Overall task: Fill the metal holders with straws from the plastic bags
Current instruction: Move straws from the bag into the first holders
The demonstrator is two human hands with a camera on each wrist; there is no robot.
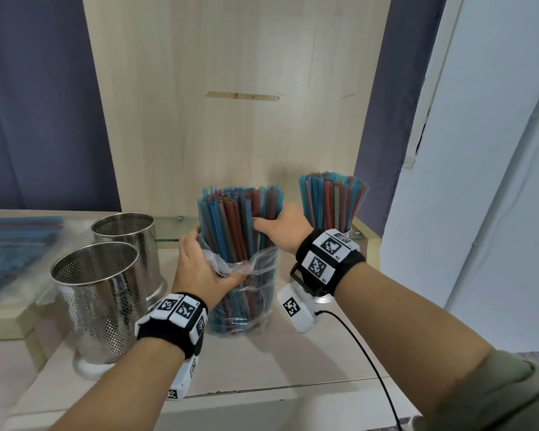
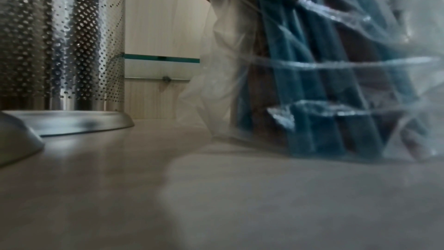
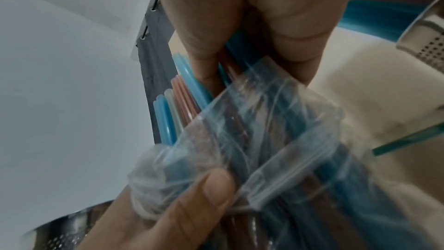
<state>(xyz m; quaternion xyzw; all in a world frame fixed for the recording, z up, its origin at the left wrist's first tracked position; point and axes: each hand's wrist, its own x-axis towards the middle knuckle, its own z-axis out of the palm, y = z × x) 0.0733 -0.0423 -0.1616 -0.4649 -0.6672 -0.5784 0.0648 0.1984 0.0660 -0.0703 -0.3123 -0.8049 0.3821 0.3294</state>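
Observation:
A bundle of blue and red straws stands upright on the table in a clear plastic bag that is pushed down to about half the straws' height. My left hand grips the bag's bunched upper edge; its thumb presses the plastic. My right hand grips the bare straws above the bag from the right. Two empty perforated metal holders stand to the left, the nearer also in the left wrist view. A third holder, at the back right, is packed with straws.
More bagged straws lie flat on a raised ledge at far left. A wooden panel closes the back and a white wall the right. A black cable trails from my right wrist across the table's front edge.

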